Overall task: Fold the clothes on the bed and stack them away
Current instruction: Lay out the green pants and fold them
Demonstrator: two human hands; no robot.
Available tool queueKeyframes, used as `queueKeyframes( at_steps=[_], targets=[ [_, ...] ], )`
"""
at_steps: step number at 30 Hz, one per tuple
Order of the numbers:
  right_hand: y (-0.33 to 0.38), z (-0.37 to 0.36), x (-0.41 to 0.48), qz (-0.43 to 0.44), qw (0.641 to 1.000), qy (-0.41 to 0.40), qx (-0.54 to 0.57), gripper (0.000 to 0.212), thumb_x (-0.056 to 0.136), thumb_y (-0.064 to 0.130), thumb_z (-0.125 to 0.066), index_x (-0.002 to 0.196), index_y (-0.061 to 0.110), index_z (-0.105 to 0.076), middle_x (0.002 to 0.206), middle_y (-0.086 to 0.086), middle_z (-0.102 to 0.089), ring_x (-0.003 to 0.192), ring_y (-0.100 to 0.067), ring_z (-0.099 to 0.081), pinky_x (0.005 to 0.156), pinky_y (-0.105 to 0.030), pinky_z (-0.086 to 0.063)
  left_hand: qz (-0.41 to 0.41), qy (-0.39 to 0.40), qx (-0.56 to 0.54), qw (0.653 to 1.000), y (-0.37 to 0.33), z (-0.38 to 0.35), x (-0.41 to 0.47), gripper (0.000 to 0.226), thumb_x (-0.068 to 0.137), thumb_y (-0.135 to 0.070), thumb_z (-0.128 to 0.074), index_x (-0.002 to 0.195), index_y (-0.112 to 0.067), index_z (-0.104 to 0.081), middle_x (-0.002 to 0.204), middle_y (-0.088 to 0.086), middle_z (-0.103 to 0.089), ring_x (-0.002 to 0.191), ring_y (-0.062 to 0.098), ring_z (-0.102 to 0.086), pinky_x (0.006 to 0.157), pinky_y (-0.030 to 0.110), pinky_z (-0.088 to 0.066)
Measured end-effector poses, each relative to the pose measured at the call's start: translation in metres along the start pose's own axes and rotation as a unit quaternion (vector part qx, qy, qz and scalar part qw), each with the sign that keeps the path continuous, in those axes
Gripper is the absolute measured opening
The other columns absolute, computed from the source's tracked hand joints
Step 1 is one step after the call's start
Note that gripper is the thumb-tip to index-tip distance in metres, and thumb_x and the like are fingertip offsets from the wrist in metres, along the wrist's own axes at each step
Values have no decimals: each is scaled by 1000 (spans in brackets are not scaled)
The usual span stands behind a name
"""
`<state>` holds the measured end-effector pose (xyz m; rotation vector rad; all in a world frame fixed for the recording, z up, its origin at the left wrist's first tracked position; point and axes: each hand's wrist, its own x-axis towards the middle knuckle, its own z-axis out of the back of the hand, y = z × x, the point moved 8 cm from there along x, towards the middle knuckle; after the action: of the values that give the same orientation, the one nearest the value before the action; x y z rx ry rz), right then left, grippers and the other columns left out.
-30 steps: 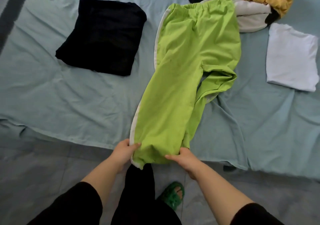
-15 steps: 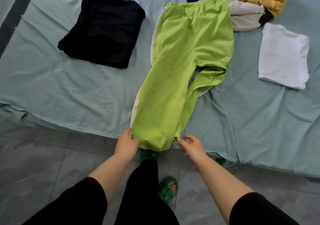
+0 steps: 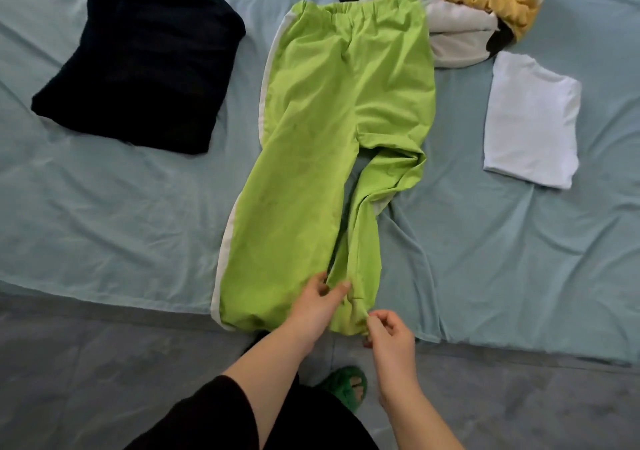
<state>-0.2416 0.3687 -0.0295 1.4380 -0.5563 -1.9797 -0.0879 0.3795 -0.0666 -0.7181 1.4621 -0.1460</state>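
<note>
Lime-green trousers (image 3: 332,130) with a white side stripe lie lengthwise on the bed (image 3: 104,227), waistband at the far end, cuffs at the near edge. The left leg lies flat; the right leg is bunched and twisted beside it. My left hand (image 3: 317,305) rests on the cuffs where the two legs meet, fingers and thumb spread on the cloth. My right hand (image 3: 389,333) pinches the hem of the right leg at the bed's edge.
A folded black garment (image 3: 138,65) lies at the left of the bed, a folded white one (image 3: 531,120) at the right. An unfolded pile of white, black and yellow clothes (image 3: 464,2) sits behind the waistband. Grey floor and a green slipper (image 3: 348,389) are below.
My left hand has moved from the left leg's outer cuff to between the legs. My right hand has taken the right leg's hem. The trouser legs now lie further apart at the cuffs.
</note>
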Motion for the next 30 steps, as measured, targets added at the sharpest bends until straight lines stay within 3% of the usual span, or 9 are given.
queueKeyframes(
  at_steps=[3, 8, 14, 17, 20, 22, 26, 28, 30],
  targets=[
    [-16, 20, 1, -68, 993, 16, 95, 30, 85, -4, -48, 61, 14, -56, 55, -2, -40, 53, -13, -37, 45, -23, -36, 24, 20, -20, 999, 1, -24, 10, 59, 84, -41, -70, 134, -20, -47, 123, 2, -64, 109, 18, -63, 100, 41, -48],
    [-47, 53, 4, -232, 937, 27, 259, 26, 80, 0, -35, 59, 12, -42, 42, 1, -29, 50, -17, -28, 50, -27, -36, 5, 0, -6, 1000, 8, -53, 4, 20, 88, -28, -68, 103, -15, -66, 102, 6, -73, 96, 21, -69, 75, 31, -54],
    [-64, 137, 8, -232, 940, 21, 249, 21, 84, 3, -33, 68, 13, -44, 58, -5, -44, 58, -20, -42, 59, -31, -39, 108, 36, -189, 975, 70, -122, -28, 14, 96, -16, -57, 106, -8, -63, 103, 9, -72, 92, 22, -69, 69, 35, -58],
    [-59, 182, 14, -179, 956, 11, 230, 27, 83, 2, -33, 70, 13, -53, 74, -7, -58, 71, -20, -50, 61, -31, -41, 152, 44, -223, 962, 100, -169, -43, 19, 97, -12, -54, 114, -5, -60, 104, 12, -71, 91, 26, -69, 69, 38, -58],
    [-32, 213, 19, -41, 984, 33, 172, 39, 80, -5, -35, 68, 15, -66, 92, 2, -71, 85, -16, -60, 70, -30, -46, 127, -25, -120, 984, 106, -193, -50, 48, 92, -10, -62, 136, -5, -44, 130, 18, -56, 113, 35, -59, 93, 52, -50],
    [-8, 221, 14, 73, 992, 66, 79, 38, 83, -9, -40, 70, 15, -68, 106, 8, -72, 94, -6, -64, 79, -20, -49, 60, -103, -56, 991, 86, -187, -56, 71, 87, -27, -69, 147, -16, -32, 145, 13, -42, 128, 30, -47, 106, 48, -40],
    [31, 199, -13, 322, 911, 130, -223, 16, 74, -3, -57, 67, 11, -58, 106, 3, -71, 103, -9, -63, 89, -28, -48, -9, -9, -194, 981, 35, -204, -73, 82, 65, -67, -68, 134, -28, -49, 121, -4, -64, 110, 16, -63, 96, 38, -49],
    [20, 174, -23, 304, 891, 215, -259, 13, 73, 2, -56, 69, 13, -61, 111, 3, -71, 103, -7, -62, 88, -26, -46, -10, -16, -191, 981, 26, -200, -75, 51, 80, -44, -71, 122, -17, -58, 94, 2, -70, 85, 21, -68, 78, 35, -55],
    [17, 173, -12, 211, 944, 221, -125, 26, 80, -6, -52, 70, 15, -63, 108, 4, -72, 100, -3, -63, 83, -16, -45, 28, -41, -190, 981, 31, -186, -73, 29, 92, -10, -58, 120, -5, -57, 94, 15, -68, 82, 30, -65, 80, 43, -53]
  ],
)
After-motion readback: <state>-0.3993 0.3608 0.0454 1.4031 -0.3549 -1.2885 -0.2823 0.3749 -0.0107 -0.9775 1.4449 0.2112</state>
